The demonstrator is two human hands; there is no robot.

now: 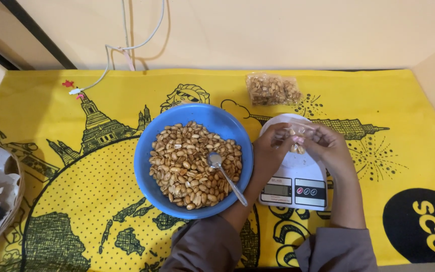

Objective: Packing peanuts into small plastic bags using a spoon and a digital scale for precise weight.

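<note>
Peanuts in a small clear plastic bag (298, 140) are held over the round white platform of a white digital kitchen scale (295, 187), right of centre in the frame. The bag's upper edge is pinched on one side by the fingers of the left hand (270, 148) and on the other by those of the right hand (328, 146); both hands are closed on the film, not released. Whether the bag's mouth is open cannot be told.

Spilling is judged the main risk: if the thin film slips from either pinch, nuts could be scattered over the scale and the yellow printed cloth (378, 100). Just left of the left forearm, a metal spoon (226, 176) is propped in a blue round bowl of roasted peanuts (147, 161); it could be knocked out by an elbow shift. A filled sealed bag of peanuts (273, 89) lies above, well apart.
</note>
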